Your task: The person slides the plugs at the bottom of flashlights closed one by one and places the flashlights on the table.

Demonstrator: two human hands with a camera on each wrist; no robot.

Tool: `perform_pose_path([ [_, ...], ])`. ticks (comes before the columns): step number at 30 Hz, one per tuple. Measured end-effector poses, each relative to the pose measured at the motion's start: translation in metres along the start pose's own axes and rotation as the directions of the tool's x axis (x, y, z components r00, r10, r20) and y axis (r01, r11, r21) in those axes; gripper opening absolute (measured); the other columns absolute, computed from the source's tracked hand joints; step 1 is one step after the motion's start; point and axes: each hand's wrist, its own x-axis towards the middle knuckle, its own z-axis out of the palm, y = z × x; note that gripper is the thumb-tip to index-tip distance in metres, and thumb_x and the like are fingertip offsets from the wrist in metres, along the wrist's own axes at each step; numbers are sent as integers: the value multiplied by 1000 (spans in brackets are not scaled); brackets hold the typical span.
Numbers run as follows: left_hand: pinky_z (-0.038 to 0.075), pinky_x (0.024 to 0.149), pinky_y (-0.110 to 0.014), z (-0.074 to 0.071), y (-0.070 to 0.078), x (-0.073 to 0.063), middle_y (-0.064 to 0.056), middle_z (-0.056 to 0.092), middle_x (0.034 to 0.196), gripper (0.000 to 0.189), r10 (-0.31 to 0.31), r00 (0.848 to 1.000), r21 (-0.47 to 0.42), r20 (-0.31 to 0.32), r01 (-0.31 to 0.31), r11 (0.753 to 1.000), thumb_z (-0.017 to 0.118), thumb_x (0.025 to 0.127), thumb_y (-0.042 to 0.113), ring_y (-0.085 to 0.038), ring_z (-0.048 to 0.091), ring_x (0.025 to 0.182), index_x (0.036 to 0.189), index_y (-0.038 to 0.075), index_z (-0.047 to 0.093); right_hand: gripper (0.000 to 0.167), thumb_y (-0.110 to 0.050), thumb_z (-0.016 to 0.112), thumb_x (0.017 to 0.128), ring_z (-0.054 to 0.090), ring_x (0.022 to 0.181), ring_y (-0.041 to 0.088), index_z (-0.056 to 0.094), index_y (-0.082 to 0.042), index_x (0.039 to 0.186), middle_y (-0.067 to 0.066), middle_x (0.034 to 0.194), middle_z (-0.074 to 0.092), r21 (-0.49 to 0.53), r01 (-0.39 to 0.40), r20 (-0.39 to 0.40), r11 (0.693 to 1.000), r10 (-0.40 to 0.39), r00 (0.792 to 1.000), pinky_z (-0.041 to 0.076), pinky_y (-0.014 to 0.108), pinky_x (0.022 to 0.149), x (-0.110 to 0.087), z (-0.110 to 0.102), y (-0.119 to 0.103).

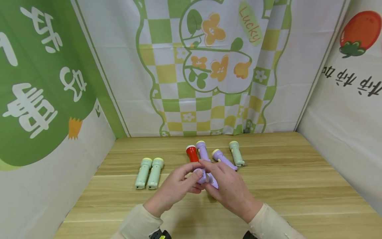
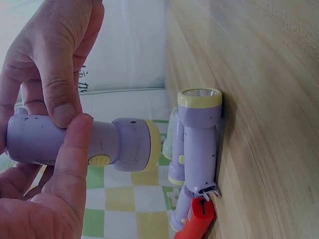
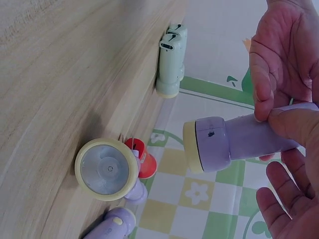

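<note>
Both hands hold a purple flashlight (image 2: 102,139) with a yellow rim, its lens end pointing down toward the table and its barrel upright. My left hand (image 1: 180,181) grips the barrel from the left, thumb near the tail end. From the other side, my right hand (image 1: 232,186) lays its thumb on the barrel, with fingers behind it. Below them, another purple flashlight (image 2: 199,144) lies on the table, partly hidden by the right hand in the head view. Just beyond the hands are a red flashlight (image 1: 192,153) and a purple flashlight (image 1: 203,151).
Two pale green flashlights (image 1: 143,173) lie side by side at the left of the wooden table (image 1: 286,186). Toward the right are one more purple flashlight (image 1: 224,160) and a green flashlight (image 1: 236,154). A patterned curtain (image 1: 215,113) hangs behind the table.
</note>
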Motion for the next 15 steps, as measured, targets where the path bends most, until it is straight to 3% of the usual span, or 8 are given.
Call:
perform_pose_path([
  [7,62,89,-36,-3,-3,0,-16,60,146,45,15,1000,24,17,-16,1000,59,107,28,-26,75,106,147,8,58,70,-11,87,78,67,97,15,59,-9,143,1,115,71,3,-10,9,1000,10,1000,58,30,76,-1,2,0],
  [15,62,90,-33,-11,-7,1,-17,57,147,44,37,999,97,-37,-34,995,65,104,28,-28,74,103,143,8,62,80,-18,93,75,66,110,24,55,-6,145,11,125,68,-18,-60,32,998,61,998,59,39,85,-2,1,3],
])
